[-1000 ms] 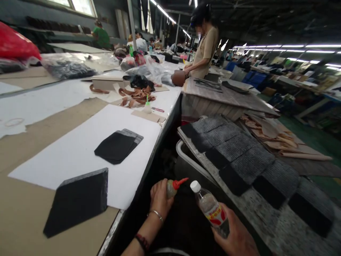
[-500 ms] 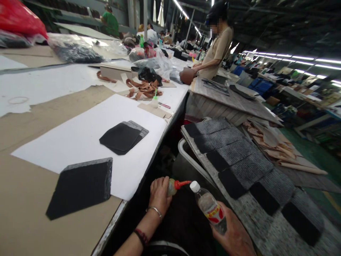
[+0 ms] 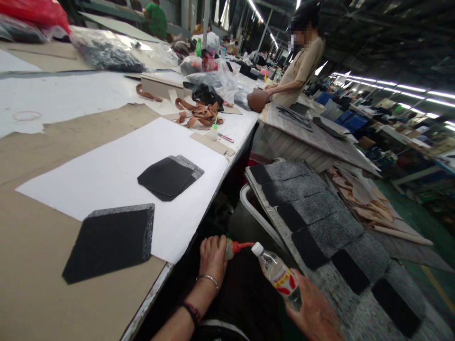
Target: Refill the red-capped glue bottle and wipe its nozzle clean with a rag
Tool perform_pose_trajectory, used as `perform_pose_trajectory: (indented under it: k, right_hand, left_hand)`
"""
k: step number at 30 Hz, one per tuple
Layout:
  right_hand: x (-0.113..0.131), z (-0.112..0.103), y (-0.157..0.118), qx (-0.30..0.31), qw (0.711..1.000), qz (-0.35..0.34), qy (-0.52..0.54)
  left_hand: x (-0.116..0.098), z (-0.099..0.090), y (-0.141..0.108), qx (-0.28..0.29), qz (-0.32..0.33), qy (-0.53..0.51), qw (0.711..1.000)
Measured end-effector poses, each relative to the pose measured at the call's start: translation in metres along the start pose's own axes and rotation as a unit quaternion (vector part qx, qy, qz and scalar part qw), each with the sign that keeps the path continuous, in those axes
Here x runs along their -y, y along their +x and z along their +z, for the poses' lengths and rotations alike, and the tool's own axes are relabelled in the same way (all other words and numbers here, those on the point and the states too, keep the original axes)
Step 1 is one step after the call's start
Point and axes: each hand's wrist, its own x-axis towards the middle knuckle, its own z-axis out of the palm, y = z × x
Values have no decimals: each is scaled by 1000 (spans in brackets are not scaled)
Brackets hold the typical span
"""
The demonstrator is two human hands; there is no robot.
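While my left forearm rises from the lower edge, my left hand (image 3: 213, 258), its back turned upward, curls around a small squeeze bottle (image 3: 229, 249) beside the table's edge. The fingers are bent and set close together, pressed against the bottle, whose red nozzle (image 3: 243, 246) points to the right. A silver bangle (image 3: 210, 281) circles that wrist, with a dark red bracelet (image 3: 192, 312) farther down the arm.

Coming in from the lower right, my right hand (image 3: 314, 305) grips the lower part of a clear plastic bottle (image 3: 270, 265) with a red and yellow label (image 3: 285, 281). The bottle leans up and to the left, its white cap (image 3: 257, 248) on. Some fingers of this hand are hidden, so I cannot tell how closely they sit. Nozzle and cap meet in my view; whether they touch, I cannot tell.

To the left, two overlapping black pieces (image 3: 165, 177) lie on a white sheet (image 3: 106, 175); a larger black piece (image 3: 110, 246) lies partly on it. Rows of grey-and-black panels (image 3: 325, 227) cover a board on the right. Beyond, a co-worker in tan (image 3: 304, 61) stands at the table.
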Motion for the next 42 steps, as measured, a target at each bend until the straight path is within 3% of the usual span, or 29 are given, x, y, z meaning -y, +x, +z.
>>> perform_pose_trajectory:
  k: [9, 25, 35, 42]
  right_hand:
    - [-12, 10, 0, 26, 999, -31, 7]
    - [-30, 9, -4, 51, 995, -62, -51]
    - [-15, -6, 9, 48, 996, -48, -60]
    - [-22, -3, 7, 60, 994, -67, -65]
  left_hand:
    - [4, 7, 1, -24, -21, 17, 999]
    - [6, 13, 2, -47, -6, 53, 997]
    - [8, 13, 4, -54, -10, 58, 997]
    - [8, 9, 5, -43, -13, 62, 997]
